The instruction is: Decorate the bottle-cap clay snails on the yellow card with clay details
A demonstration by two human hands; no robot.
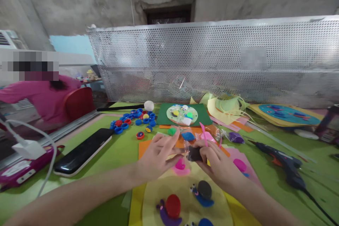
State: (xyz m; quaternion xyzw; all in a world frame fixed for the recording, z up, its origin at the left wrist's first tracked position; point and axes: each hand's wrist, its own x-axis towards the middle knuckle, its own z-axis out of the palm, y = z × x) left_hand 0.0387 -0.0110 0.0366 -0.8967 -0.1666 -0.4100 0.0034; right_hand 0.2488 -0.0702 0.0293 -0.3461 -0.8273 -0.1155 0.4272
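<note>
My right hand (215,159) has its fingers closed around a packet of black modelling clay (194,153) in clear wrap. My left hand (157,155) meets the packet's left edge with its fingertips, one finger raised. A thin pink stick (203,133) rises beside my right fingers; whether they grip it is unclear. Below both hands lies a pale yellow disc (182,187) bearing clay snails: a purple one with a red shell (173,206) and a blue one with a grey shell (204,190). Pink clay (180,164) sits near the disc's top edge.
Blue and red bottle caps (132,118) and a phone (83,152) lie left. A glue gun (283,164) with its cord is at right. Wrapped clay packets (235,137), a decorated disc (182,114) and paper scraps (225,107) lie behind. Someone in pink (45,95) sits at far left.
</note>
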